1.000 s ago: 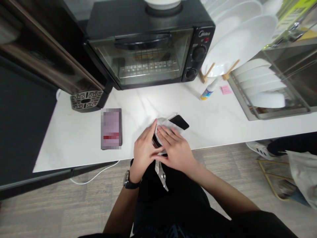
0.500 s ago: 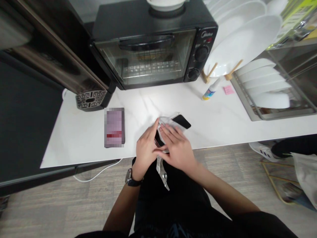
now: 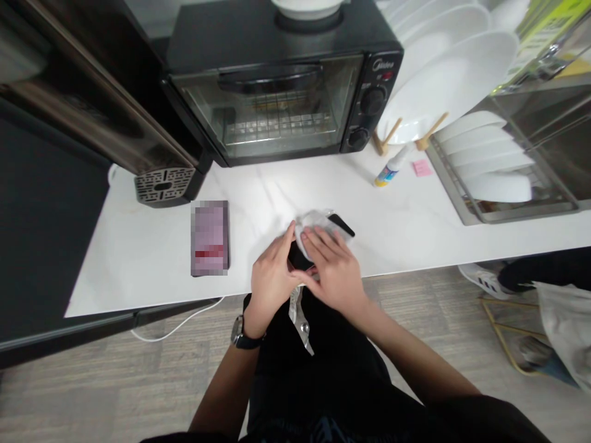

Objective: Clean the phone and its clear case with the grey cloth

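Note:
A black-screened smartphone (image 3: 301,257) lies at the counter's front edge, largely covered by my hands and a crumpled white wipe (image 3: 317,219). My left hand (image 3: 272,271), with a watch on its wrist, braces the phone's left side between thumb and fingers. Pressed over the wipe on the screen is my right hand (image 3: 333,266), its fingers extended close together and its thumb near the left thumb. A clear strip with a shiny round spot (image 3: 302,323) hangs below the hands; its upper end is hidden.
A pixelated pinkish object (image 3: 210,239) lies left on the white counter (image 3: 258,191). Behind stands a toaster oven (image 3: 281,104). A small bottle (image 3: 389,171), pink sticky notes (image 3: 422,168), racked plates (image 3: 443,80) and a sink (image 3: 471,215) are right. Another person's shoe (image 3: 484,280) shows below.
My right hand and the wipe have shifted slightly over the phone, baring more dark screen beside my left hand. The whole view has moved a little.

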Demonstrator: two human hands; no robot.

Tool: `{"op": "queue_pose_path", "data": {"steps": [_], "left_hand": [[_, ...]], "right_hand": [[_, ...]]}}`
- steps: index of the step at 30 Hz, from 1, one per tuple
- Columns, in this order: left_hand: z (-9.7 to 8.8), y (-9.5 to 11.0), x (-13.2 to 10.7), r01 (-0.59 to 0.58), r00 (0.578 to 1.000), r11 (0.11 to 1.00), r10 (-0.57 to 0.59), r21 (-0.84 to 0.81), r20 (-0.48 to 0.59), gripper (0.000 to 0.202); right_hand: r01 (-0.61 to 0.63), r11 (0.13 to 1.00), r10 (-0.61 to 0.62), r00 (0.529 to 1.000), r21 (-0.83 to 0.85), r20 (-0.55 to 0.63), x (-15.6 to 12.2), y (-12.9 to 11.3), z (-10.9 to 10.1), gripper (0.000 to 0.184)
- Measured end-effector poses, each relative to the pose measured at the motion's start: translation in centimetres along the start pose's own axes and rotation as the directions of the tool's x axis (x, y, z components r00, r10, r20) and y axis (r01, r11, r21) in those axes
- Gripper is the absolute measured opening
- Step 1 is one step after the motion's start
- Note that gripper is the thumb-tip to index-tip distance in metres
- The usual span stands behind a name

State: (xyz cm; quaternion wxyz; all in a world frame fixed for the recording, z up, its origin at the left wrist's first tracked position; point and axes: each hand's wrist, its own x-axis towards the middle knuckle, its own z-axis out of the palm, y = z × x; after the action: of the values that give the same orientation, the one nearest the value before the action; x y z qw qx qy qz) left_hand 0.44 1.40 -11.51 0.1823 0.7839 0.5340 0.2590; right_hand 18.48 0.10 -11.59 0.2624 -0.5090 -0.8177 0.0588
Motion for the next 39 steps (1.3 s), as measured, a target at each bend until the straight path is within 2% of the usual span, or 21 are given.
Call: {"op": "queue_pose_path", "data": {"steps": [3, 5, 8, 11, 13, 16, 19, 22, 25, 27, 30, 32, 34, 36, 39], "left_hand": [[-0.1, 0.0, -0.1, -0.026, 0.999, 1.000, 0.026, 0.007, 0.027, 0.083], [-0.1, 0.1, -0.1, -0.015, 1.000, 1.000, 0.015, 0.004, 0.025, 0.087], [0.0, 0.3, 0.0, 0.001, 1.000, 1.000, -0.001, 0.000, 0.012, 0.098], [0.2, 0.4, 0.0, -0.006, 1.000, 1.000, 0.006, 0.014, 0.005, 0.105], [0.2, 0.3, 0.0, -0.003, 1.000, 1.000, 0.003, 0.026, 0.003, 0.102], [0.2, 0.0, -0.2, 0.003, 1.000, 1.000, -0.003, 0.029, 0.023, 0.094], [0.1, 0.0, -0.3, 0.025, 0.999, 0.999, -0.026, 0.040, 0.023, 0.087], [0.1, 0.3, -0.2, 0.024, 0.999, 0.999, -0.025, 0.027, 0.025, 0.092], [0.1, 0.5, 0.0, 0.002, 1.000, 1.000, -0.002, -0.002, 0.027, 0.107], [0.1, 0.5, 0.1, 0.007, 1.000, 1.000, -0.007, -0.017, 0.017, 0.113], [0.1, 0.4, 0.1, 0.034, 0.999, 0.999, -0.033, -0.029, 0.027, 0.112], [0.2, 0.3, 0.0, 0.056, 0.998, 0.998, -0.056, -0.003, 0.027, 0.099], [0.3, 0.4, -0.1, 0.083, 0.996, 0.996, -0.084, 0.032, 0.012, 0.085], [0.4, 0.5, -0.1, 0.092, 0.996, 0.995, -0.093, 0.031, 0.008, 0.084], [0.4, 0.6, 0.0, 0.045, 0.998, 0.999, -0.044, -0.028, 0.045, 0.104]], "right_hand": [[0.092, 0.991, -0.094, 0.995, 0.102, 0.015, -1.2, -1.9, 0.0, 0.063], [0.096, 0.985, -0.102, 0.994, 0.145, 0.034, -2.4, -1.2, -1.1, 0.055], [-0.002, 0.996, -0.002, 0.999, 0.090, 0.050, -3.1, 1.7, -3.0, 0.048], [-0.113, 0.993, 0.113, 0.994, -0.044, -0.010, -2.0, 3.0, -3.0, 0.050], [-0.113, 0.991, 0.112, 0.994, -0.069, -0.016, -0.9, 1.9, -1.8, 0.055], [-0.019, 1.000, 0.019, 0.998, -0.011, 0.056, -0.5, -1.3, 0.0, 0.063], [0.069, 0.995, -0.076, 0.992, 0.067, 0.103, -1.9, -2.7, -0.1, 0.060], [0.064, 0.994, -0.072, 0.993, 0.094, 0.089, -3.2, -0.3, -1.9, 0.051], [-0.064, 0.998, 0.064, 0.998, -0.019, 0.018, -2.6, 3.2, -3.1, 0.047], [-0.132, 0.988, 0.129, 0.991, -0.083, -0.041, -1.4, 3.8, -2.7, 0.050], [-0.115, 0.991, 0.113, 0.993, -0.072, -0.027, -0.1, 1.3, -0.9, 0.059], [-0.030, 0.999, 0.031, 0.999, -0.025, 0.040, -0.3, -1.4, 0.2, 0.062], [0.046, 0.999, -0.048, 0.996, 0.029, 0.077, -1.3, -3.2, 0.3, 0.064], [0.088, 0.993, -0.095, 0.991, 0.083, 0.092, -2.6, -3.0, -0.5, 0.061], [0.037, 0.996, -0.042, 0.997, 0.085, 0.063, -3.5, 0.2, -2.4, 0.053]]}}
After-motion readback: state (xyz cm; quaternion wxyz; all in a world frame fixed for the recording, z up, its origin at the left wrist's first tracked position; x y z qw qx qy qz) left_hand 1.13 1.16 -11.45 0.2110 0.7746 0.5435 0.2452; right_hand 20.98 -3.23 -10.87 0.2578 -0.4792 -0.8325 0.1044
